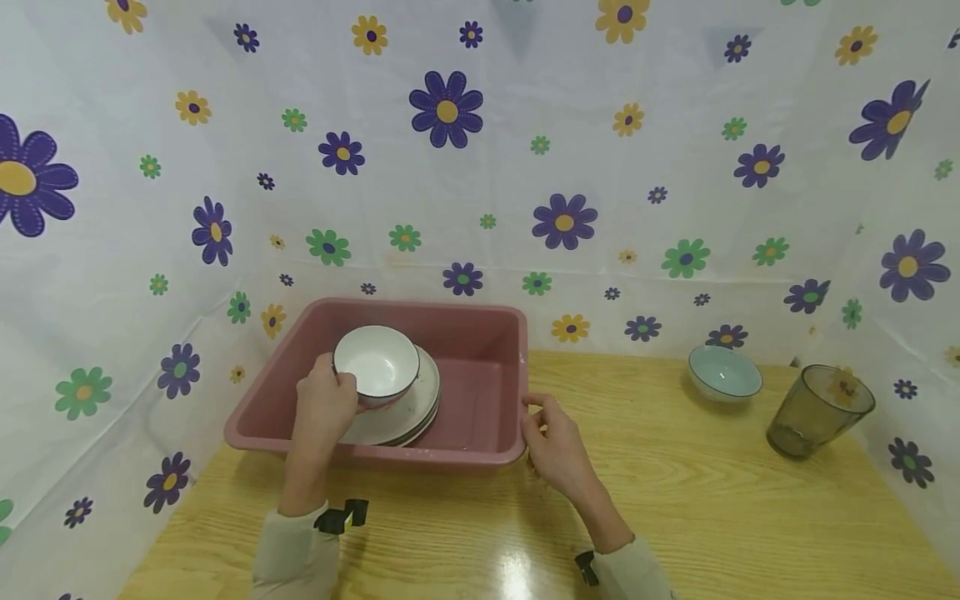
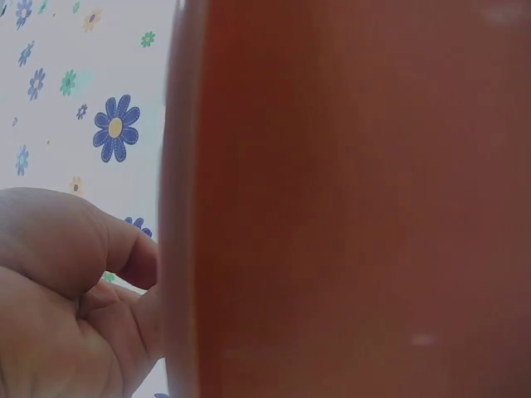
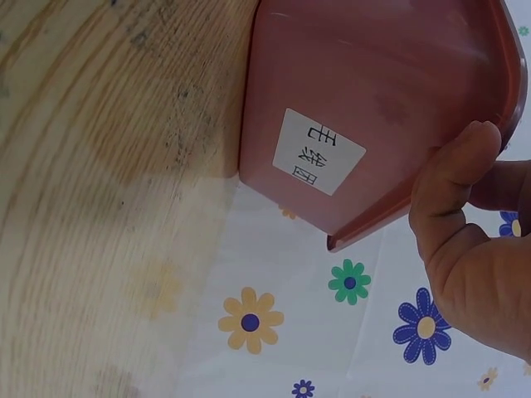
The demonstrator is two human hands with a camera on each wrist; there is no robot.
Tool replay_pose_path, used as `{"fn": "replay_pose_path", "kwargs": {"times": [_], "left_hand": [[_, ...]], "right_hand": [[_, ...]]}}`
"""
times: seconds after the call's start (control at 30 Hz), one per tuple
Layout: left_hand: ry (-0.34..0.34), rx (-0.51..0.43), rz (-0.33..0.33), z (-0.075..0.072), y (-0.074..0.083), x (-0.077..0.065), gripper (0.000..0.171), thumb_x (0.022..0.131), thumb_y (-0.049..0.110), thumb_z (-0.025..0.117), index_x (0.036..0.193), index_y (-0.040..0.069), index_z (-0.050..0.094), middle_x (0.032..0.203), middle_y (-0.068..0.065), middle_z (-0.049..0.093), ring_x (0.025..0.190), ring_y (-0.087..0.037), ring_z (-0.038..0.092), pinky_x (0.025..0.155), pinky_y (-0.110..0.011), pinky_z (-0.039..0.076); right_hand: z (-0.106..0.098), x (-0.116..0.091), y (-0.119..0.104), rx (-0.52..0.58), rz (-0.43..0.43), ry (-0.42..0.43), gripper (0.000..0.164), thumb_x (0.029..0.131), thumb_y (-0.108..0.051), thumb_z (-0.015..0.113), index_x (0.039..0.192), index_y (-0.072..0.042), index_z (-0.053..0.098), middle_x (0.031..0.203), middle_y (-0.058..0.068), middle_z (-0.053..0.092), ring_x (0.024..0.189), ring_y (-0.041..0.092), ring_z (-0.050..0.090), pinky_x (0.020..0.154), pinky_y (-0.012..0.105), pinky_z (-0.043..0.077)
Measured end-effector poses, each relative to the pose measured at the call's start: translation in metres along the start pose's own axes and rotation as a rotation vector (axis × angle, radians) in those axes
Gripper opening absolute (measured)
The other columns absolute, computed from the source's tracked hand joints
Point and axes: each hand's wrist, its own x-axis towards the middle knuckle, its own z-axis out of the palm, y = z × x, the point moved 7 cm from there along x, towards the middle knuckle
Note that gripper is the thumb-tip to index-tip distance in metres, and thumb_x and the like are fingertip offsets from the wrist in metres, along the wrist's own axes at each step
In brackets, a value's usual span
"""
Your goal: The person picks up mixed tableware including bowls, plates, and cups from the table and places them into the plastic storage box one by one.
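Observation:
In the head view my left hand (image 1: 327, 398) grips the near left rim of a white bowl (image 1: 377, 360) with a dark edge, thumb at the rim. The bowl is over a stack of white plates (image 1: 414, 398) inside a pink plastic basin (image 1: 480, 458). The basin's wall fills most of the left wrist view, with the left hand (image 2: 75, 298) beyond its rim. At the basin's right side, my right hand (image 1: 558, 446) pinches the rim between thumb and fingers. The right wrist view shows this hand (image 3: 473, 249) at the rim, beside a white label (image 3: 319, 152) on the basin's outer wall.
A pale blue bowl (image 1: 724, 373) stands at the back right of the wooden table (image 1: 675, 500). Beside it a brownish, see-through glass (image 1: 819, 410) stands near the right side. A white flowered curtain (image 1: 495, 167) encloses the back and both sides.

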Motion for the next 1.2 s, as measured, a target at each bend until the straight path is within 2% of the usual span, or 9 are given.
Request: {"fn": "replay_pose_path", "kwargs": {"times": [0.23, 0.43, 0.63, 0.77, 0.87, 1.0, 1.1, 1.2], "left_hand": [[0.003, 0.011, -0.013, 0.0000, -0.0026, 0.0014, 0.050, 0.099, 0.011, 0.033, 0.143, -0.014, 0.031, 0.129, -0.038, 0.052, 0.093, -0.037, 0.070, 0.081, -0.046, 0.057], [0.028, 0.062, -0.011, -0.0027, -0.0034, 0.0019, 0.049, 0.099, 0.012, 0.033, 0.140, -0.015, 0.034, 0.123, -0.040, 0.055, 0.102, -0.044, 0.065, 0.087, -0.054, 0.052], [0.027, 0.080, -0.004, -0.0018, -0.0037, 0.0013, 0.049, 0.099, 0.013, 0.034, 0.140, -0.014, 0.035, 0.126, -0.039, 0.054, 0.102, -0.043, 0.063, 0.084, -0.054, 0.053], [0.042, 0.077, 0.004, 0.0005, -0.0046, 0.0017, 0.050, 0.098, 0.010, 0.036, 0.141, -0.014, 0.035, 0.127, -0.039, 0.054, 0.097, -0.042, 0.067, 0.084, -0.054, 0.053], [0.055, 0.072, 0.012, 0.0017, -0.0055, 0.0024, 0.050, 0.097, 0.008, 0.036, 0.141, -0.015, 0.036, 0.122, -0.040, 0.057, 0.087, -0.039, 0.071, 0.081, -0.052, 0.054], [0.065, 0.067, 0.015, 0.0024, -0.0065, 0.0030, 0.049, 0.096, 0.007, 0.036, 0.140, -0.016, 0.036, 0.116, -0.040, 0.059, 0.083, -0.038, 0.073, 0.081, -0.052, 0.055], [0.053, 0.072, 0.005, 0.0030, -0.0072, 0.0035, 0.049, 0.097, 0.007, 0.034, 0.139, -0.017, 0.036, 0.114, -0.041, 0.060, 0.086, -0.040, 0.072, 0.084, -0.054, 0.054], [0.025, 0.089, -0.018, 0.0042, -0.0084, 0.0042, 0.046, 0.098, 0.007, 0.031, 0.137, -0.018, 0.035, 0.116, -0.043, 0.058, 0.096, -0.046, 0.068, 0.088, -0.057, 0.053]], "right_hand": [[0.0005, 0.0001, 0.0001, 0.013, 0.000, -0.002, 0.035, 0.104, -0.010, 0.047, 0.137, 0.000, 0.049, 0.086, 0.010, 0.057, 0.048, 0.019, 0.051, 0.040, 0.023, 0.042], [0.0005, 0.0000, 0.0002, 0.025, 0.008, 0.000, 0.034, 0.104, -0.010, 0.047, 0.137, -0.001, 0.049, 0.086, 0.010, 0.057, 0.049, 0.025, 0.054, 0.040, 0.022, 0.042], [0.0002, -0.0004, -0.0004, 0.036, 0.018, -0.002, 0.035, 0.103, -0.010, 0.047, 0.137, -0.001, 0.049, 0.088, 0.011, 0.057, 0.050, 0.025, 0.053, 0.040, 0.023, 0.043], [0.0002, -0.0003, 0.0002, 0.039, 0.018, -0.004, 0.034, 0.104, -0.010, 0.047, 0.137, -0.001, 0.050, 0.088, 0.011, 0.057, 0.050, 0.024, 0.054, 0.041, 0.022, 0.043], [0.0003, -0.0002, 0.0005, 0.042, 0.015, -0.004, 0.034, 0.104, -0.010, 0.048, 0.136, -0.002, 0.050, 0.088, 0.011, 0.057, 0.051, 0.024, 0.054, 0.041, 0.022, 0.043], [0.0004, 0.0001, 0.0011, 0.047, 0.016, -0.004, 0.034, 0.104, -0.011, 0.048, 0.137, -0.002, 0.050, 0.089, 0.011, 0.057, 0.051, 0.024, 0.054, 0.041, 0.022, 0.043], [0.0001, 0.0000, 0.0011, 0.046, 0.017, -0.004, 0.034, 0.104, -0.010, 0.048, 0.137, -0.002, 0.050, 0.089, 0.011, 0.057, 0.051, 0.023, 0.053, 0.041, 0.022, 0.043], [-0.0004, 0.0000, 0.0010, 0.042, 0.017, -0.003, 0.034, 0.104, -0.010, 0.048, 0.137, -0.002, 0.050, 0.089, 0.011, 0.057, 0.051, 0.020, 0.053, 0.042, 0.022, 0.043]]}}
